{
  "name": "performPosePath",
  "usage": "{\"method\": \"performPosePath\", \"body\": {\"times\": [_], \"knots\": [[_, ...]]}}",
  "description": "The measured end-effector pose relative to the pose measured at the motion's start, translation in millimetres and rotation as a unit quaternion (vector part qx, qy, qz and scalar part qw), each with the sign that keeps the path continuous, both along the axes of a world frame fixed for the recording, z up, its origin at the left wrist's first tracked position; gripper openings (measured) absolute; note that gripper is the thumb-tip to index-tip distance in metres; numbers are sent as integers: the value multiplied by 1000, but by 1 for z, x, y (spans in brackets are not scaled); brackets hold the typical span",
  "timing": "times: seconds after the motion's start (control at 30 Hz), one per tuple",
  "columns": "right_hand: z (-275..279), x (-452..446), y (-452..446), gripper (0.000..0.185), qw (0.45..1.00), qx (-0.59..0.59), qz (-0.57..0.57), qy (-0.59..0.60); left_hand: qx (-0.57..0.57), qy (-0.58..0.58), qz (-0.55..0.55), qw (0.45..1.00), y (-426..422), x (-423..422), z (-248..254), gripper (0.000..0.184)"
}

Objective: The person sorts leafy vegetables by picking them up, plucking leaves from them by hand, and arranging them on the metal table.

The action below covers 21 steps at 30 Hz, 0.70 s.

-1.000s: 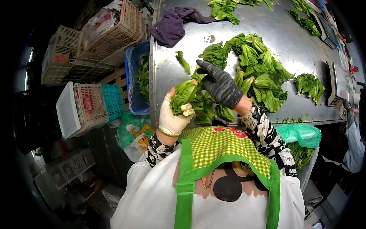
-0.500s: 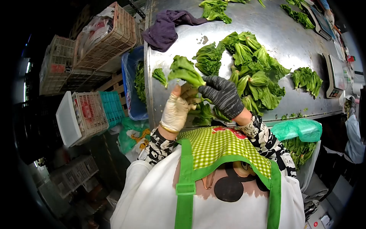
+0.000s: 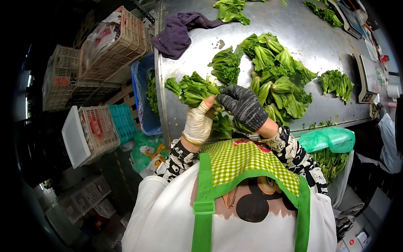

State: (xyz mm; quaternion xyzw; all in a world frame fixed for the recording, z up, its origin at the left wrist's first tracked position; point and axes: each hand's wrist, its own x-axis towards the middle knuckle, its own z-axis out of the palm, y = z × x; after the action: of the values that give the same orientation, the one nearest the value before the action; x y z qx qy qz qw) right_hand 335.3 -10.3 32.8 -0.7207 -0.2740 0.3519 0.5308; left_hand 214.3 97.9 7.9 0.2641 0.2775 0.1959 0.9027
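My left hand (image 3: pixel 198 122), in a pale glove, is closed round the base of a leafy green bunch (image 3: pixel 194 90) over the table's near left part. At the cut end of that bunch is my right hand (image 3: pixel 243 107), in a dark grey knitted glove, its fingers bent together; what they pinch is hidden. Some loose greens (image 3: pixel 223 127) lie below the hands by the near edge. Beyond them sit a small bunch (image 3: pixel 226 66) and a large heap of lettuce (image 3: pixel 279 77).
The metal table (image 3: pixel 302 19) carries a purple cloth (image 3: pixel 176 35), another lettuce bunch (image 3: pixel 336 85) and a scale (image 3: pixel 367 77). Left of it stand a blue lined bin (image 3: pixel 140 96) and stacked crates (image 3: pixel 117 46). A green plastic bag (image 3: pixel 327 140) covers greens at the near right.
The leafy bunch has swung from upright in my left hand to lying leaves-left across both hands. My left hand opened and closed again round its base. The view has shifted slightly.
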Motion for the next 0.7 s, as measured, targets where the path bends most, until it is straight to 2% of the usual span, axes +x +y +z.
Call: {"method": "performPosePath", "body": {"times": [0.07, 0.13, 0.23, 0.3, 0.33, 0.4, 0.43, 0.5, 0.63, 0.7], "knots": [[-8, -1, 3, 24, 1000, 2, -4, -15, 31, 9, 10, 999, -2, 0, -7, 19], [-28, -5, 4, 22, 987, 19, 13, -157, 23, 9, 10, 1000, -2, 1, -9, 16], [-38, -9, 2, 22, 934, 40, 54, -350, -13, 1, 13, 1000, -6, -1, -16, 13], [-43, -11, 2, 23, 912, 47, 67, -401, -36, 0, 22, 999, -9, -1, -18, 11], [-47, -11, 2, 24, 916, 49, 64, -393, -43, 3, 30, 999, -10, -1, -18, 11], [-36, -12, 5, 25, 959, 34, 19, -282, -46, 12, 38, 998, -9, 1, -14, 12], [-22, -12, 6, 25, 984, 17, -24, -174, -42, 17, 37, 998, -6, 3, -7, 13], [-2, -9, 8, 25, 991, 21, -45, -125, -42, 33, 32, 998, 0, 3, -9, 16], [11, -2, 3, 20, 944, 122, 26, -304, -64, 27, 10, 998, 0, 1, -15, 30], [-3, -2, 6, 17, 951, 76, 43, -297, -73, 2, 13, 997, -2, -1, -16, 33]]}}
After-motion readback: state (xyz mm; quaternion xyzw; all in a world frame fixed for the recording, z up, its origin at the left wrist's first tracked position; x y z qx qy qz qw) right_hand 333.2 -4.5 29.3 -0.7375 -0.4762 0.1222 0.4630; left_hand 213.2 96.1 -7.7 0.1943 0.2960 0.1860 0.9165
